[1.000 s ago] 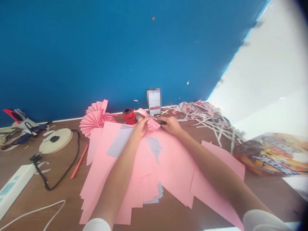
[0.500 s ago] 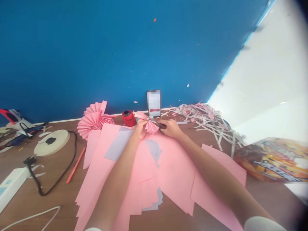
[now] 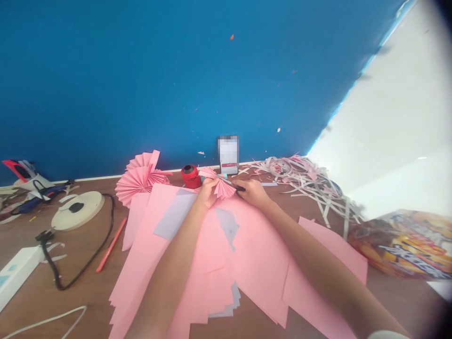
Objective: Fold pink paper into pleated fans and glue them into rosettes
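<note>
My left hand is closed on a small pleated pink paper fan, held above the pink sheets. In my right hand is a pair of scissors, its dark handles mostly hidden by my fingers. The blades lie across the fan's pleats. Beneath both hands spread several large pink paper sheets, with grey-blue paper pieces on top. Finished-looking pleated pink rosettes rest to the left. Just behind my left hand stands a red roll with a dark centre.
A phone leans on the blue wall. Shredded paper strips heap at the back right, beside a snack bag. On the left are a white disc with a black cable, a red pen and a white power strip.
The camera view has shifted slightly, so everything sits a little lower and further right. Both hands keep their hold, and the scissors stay across the fan.
</note>
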`<state>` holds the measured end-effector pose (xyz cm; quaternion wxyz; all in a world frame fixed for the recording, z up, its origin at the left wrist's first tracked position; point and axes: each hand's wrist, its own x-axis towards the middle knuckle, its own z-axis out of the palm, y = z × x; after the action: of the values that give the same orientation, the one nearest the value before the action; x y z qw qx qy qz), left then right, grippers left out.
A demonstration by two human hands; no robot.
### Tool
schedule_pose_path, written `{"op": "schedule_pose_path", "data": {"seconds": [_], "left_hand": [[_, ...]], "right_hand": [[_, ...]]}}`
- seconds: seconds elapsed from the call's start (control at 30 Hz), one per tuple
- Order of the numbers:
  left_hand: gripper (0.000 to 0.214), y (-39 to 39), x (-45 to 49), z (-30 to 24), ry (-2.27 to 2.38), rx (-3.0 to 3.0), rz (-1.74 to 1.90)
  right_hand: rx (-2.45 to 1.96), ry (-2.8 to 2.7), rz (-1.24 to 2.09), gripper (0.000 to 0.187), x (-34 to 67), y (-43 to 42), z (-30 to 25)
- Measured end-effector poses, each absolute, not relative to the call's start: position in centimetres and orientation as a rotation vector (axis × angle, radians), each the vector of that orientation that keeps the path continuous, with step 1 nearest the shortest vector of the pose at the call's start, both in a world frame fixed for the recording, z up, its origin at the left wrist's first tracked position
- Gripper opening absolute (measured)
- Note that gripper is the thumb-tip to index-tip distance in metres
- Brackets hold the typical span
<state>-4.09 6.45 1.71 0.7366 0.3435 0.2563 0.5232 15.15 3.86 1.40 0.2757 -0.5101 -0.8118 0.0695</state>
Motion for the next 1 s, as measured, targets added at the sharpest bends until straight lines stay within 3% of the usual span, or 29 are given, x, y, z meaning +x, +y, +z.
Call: {"op": "schedule_pose_path", "data": {"seconds": [0.2, 1.0], "left_hand": [[0.011, 6.85, -4.23, 1.33, 0.557, 0.749, 1.203], [0.016, 6.53, -4.00, 1.89, 0.603, 0.725, 1.176]], "right_hand": [[-1.372, -2.201, 0.176, 0.041, 14.96, 3.53, 1.95], [-1.305, -2.187, 0.237, 0.042, 15.31, 4.04, 1.38]]}}
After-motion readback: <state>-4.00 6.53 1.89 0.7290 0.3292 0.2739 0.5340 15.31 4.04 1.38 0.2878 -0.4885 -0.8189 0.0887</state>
